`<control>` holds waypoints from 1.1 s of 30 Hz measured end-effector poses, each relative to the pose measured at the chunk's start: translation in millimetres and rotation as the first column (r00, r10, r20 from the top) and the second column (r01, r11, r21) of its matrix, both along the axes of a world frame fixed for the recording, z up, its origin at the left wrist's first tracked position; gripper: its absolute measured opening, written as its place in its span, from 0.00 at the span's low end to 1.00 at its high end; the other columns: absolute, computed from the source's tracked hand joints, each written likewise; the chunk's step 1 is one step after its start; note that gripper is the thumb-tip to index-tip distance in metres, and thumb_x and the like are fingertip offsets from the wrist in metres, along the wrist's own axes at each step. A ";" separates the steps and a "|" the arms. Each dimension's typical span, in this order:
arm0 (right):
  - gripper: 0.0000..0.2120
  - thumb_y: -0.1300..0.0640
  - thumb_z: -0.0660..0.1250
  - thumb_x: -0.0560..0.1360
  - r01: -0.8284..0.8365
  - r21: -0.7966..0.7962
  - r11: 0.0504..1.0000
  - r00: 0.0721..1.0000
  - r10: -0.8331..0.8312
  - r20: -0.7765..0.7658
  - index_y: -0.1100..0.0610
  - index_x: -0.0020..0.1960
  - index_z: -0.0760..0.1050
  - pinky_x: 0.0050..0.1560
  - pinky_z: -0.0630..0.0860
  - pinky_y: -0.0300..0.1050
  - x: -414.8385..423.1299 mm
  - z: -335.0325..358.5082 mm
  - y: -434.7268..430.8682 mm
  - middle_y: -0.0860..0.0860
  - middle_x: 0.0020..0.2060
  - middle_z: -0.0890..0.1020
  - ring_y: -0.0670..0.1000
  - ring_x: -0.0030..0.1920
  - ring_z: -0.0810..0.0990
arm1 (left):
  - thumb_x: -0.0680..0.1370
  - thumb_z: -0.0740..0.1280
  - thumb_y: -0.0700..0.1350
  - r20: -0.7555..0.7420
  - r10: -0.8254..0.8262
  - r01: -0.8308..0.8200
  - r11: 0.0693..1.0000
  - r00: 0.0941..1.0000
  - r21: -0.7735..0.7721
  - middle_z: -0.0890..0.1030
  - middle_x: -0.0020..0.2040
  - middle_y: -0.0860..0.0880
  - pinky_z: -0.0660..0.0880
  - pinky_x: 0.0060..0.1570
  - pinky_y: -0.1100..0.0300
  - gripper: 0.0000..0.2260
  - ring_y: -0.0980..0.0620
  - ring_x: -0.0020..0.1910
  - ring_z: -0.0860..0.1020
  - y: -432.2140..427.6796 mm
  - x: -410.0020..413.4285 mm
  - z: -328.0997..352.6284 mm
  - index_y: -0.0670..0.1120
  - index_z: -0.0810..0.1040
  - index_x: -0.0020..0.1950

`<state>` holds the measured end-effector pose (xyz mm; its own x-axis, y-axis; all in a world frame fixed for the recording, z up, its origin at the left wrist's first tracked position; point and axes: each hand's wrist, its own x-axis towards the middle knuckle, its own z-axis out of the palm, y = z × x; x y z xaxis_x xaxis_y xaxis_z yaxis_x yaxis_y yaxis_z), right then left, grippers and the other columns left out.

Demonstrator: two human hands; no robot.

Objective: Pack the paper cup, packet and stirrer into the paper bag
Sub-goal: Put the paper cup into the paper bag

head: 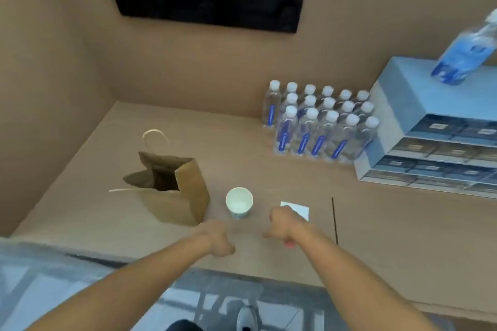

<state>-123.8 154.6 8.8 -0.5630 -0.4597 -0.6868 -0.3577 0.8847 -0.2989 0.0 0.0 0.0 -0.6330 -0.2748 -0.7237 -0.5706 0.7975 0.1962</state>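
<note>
An open brown paper bag [185, 191] with string handles stands on the left of the table. A white paper cup [239, 201] stands upright just to its right, empty. A white packet [298, 208] lies flat right of the cup, partly hidden by my right hand [282, 226]. A thin dark stirrer [334, 219] lies further right, pointing away from me. My left hand [217, 238] hovers in front of the bag and cup. Both hands look curled downward and hold nothing; their fingers are mostly hidden.
Several small water bottles [320, 126] stand grouped at the back right. A blue and white stack of boxes [435, 140] with a larger bottle [462, 54] on top fills the far right. A wall with a black panel [207, 5] rises behind the table [376, 236].
</note>
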 end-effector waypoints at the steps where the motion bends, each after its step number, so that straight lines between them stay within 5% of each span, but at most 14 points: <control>1: 0.19 0.49 0.70 0.72 0.041 -0.069 0.997 0.999 -0.040 0.004 0.60 0.57 0.73 0.28 0.78 0.46 0.9 -11.9 -4.5 0.57 0.47 0.78 0.60 0.35 0.83 | 0.74 0.68 0.57 -0.103 0.066 -0.065 0.998 0.993 0.010 0.79 0.61 0.43 0.75 0.49 0.55 0.25 0.41 0.57 0.80 1.1 -2.1 -8.9 0.44 0.70 0.64; 6: 0.33 0.58 0.74 0.70 0.318 -0.537 0.781 0.947 -0.237 0.216 0.51 0.71 0.65 0.53 0.79 0.51 6.1 -58.9 -34.9 0.51 0.63 0.76 0.52 0.60 0.77 | 0.74 0.71 0.41 -0.413 0.588 -0.437 0.803 0.696 0.405 0.78 0.66 0.48 0.70 0.57 0.61 0.27 0.45 0.66 0.76 -4.3 -23.5 -50.7 0.46 0.67 0.71; 9: 0.34 0.61 0.73 0.71 0.466 -0.554 0.690 0.878 -0.279 0.389 0.47 0.72 0.63 0.45 0.84 0.55 3.2 -62.4 -45.8 0.48 0.63 0.75 0.52 0.60 0.77 | 0.74 0.68 0.33 -0.446 0.656 -0.421 0.743 0.608 0.519 0.77 0.61 0.54 0.68 0.55 0.72 0.26 0.49 0.65 0.76 -9.0 -30.9 -56.3 0.47 0.69 0.71; 11: 0.31 0.61 0.74 0.71 0.482 -0.559 0.675 0.867 -0.271 0.419 0.46 0.68 0.66 0.42 0.84 0.56 1.0 -50.8 -47.6 0.47 0.58 0.78 0.50 0.54 0.79 | 0.74 0.67 0.32 -0.465 0.638 -0.371 0.753 0.614 0.543 0.77 0.60 0.53 0.72 0.56 0.73 0.25 0.50 0.63 0.77 -10.5 -29.5 -44.5 0.45 0.70 0.70; 14: 0.26 0.57 0.78 0.65 0.390 -0.649 0.653 0.917 -0.208 0.341 0.45 0.59 0.71 0.41 0.82 0.52 -3.7 -1.7 -43.0 0.44 0.51 0.82 0.51 0.47 0.82 | 0.74 0.68 0.36 -0.549 0.550 -0.247 0.811 0.629 0.530 0.78 0.61 0.51 0.76 0.61 0.57 0.23 0.51 0.59 0.78 -11.0 -21.2 8.4 0.49 0.71 0.68; 19: 0.22 0.46 0.77 0.64 0.172 -0.692 0.701 0.957 0.048 0.286 0.41 0.54 0.73 0.33 0.76 0.37 3.3 129.2 -38.6 0.41 0.45 0.83 0.41 0.37 0.80 | 0.71 0.66 0.63 -0.571 0.357 -0.095 0.894 0.739 0.437 0.80 0.45 0.57 0.81 0.42 0.50 0.20 0.52 0.40 0.81 -28.6 22.8 140.5 0.57 0.75 0.59; 23: 0.22 0.46 0.78 0.64 -0.028 -0.705 0.709 0.955 0.227 0.190 0.45 0.53 0.73 0.32 0.75 0.36 27.4 212.6 -66.4 0.45 0.43 0.83 0.42 0.35 0.80 | 0.69 0.71 0.63 -0.637 0.249 -0.010 0.935 0.730 0.355 0.83 0.42 0.58 0.79 0.40 0.55 0.17 0.55 0.38 0.81 -65.8 62.3 221.7 0.56 0.79 0.53; 26: 0.25 0.42 0.77 0.60 -0.174 -0.691 0.701 0.981 0.187 -0.058 0.41 0.51 0.69 0.36 0.77 0.42 51.2 228.2 -104.9 0.44 0.45 0.82 0.44 0.42 0.80 | 0.69 0.76 0.54 -0.698 0.267 -0.083 0.955 0.665 0.286 0.85 0.44 0.61 0.76 0.36 0.66 0.12 0.57 0.37 0.81 -107.5 86.3 235.5 0.59 0.82 0.51; 29: 0.25 0.41 0.74 0.58 -0.209 -0.667 0.715 0.978 0.147 -0.148 0.41 0.49 0.64 0.35 0.71 0.38 71.9 213.1 -142.3 0.39 0.44 0.78 0.41 0.45 0.77 | 0.69 0.75 0.47 -0.760 0.370 -0.307 0.923 0.535 0.233 0.84 0.37 0.59 0.74 0.38 0.67 0.07 0.58 0.36 0.80 -143.7 92.0 206.6 0.59 0.82 0.42; 30: 0.25 0.42 0.73 0.58 -0.225 -0.651 0.725 0.974 0.147 -0.173 0.41 0.49 0.63 0.34 0.70 0.38 76.1 204.5 -152.5 0.38 0.43 0.76 0.41 0.44 0.76 | 0.69 0.74 0.48 -0.748 0.382 -0.366 0.909 0.544 0.198 0.84 0.40 0.58 0.76 0.42 0.63 0.07 0.58 0.38 0.80 -153.2 88.4 192.9 0.58 0.82 0.46; 33: 0.25 0.45 0.71 0.59 -0.314 -0.547 0.776 0.940 0.171 -0.296 0.43 0.49 0.61 0.35 0.69 0.43 81.5 178.1 -174.1 0.41 0.46 0.73 0.50 0.46 0.75 | 0.70 0.73 0.54 -0.571 0.321 -0.367 0.929 0.756 0.036 0.83 0.56 0.49 0.76 0.53 0.55 0.24 0.48 0.52 0.80 -172.1 70.6 156.3 0.48 0.76 0.64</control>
<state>-42.3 -19.4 186.9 -0.4783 -0.8700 -0.1200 -0.6546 0.4442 -0.6117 70.6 -172.1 156.3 -0.7700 -0.5903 -0.2422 -0.6176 0.5940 0.5156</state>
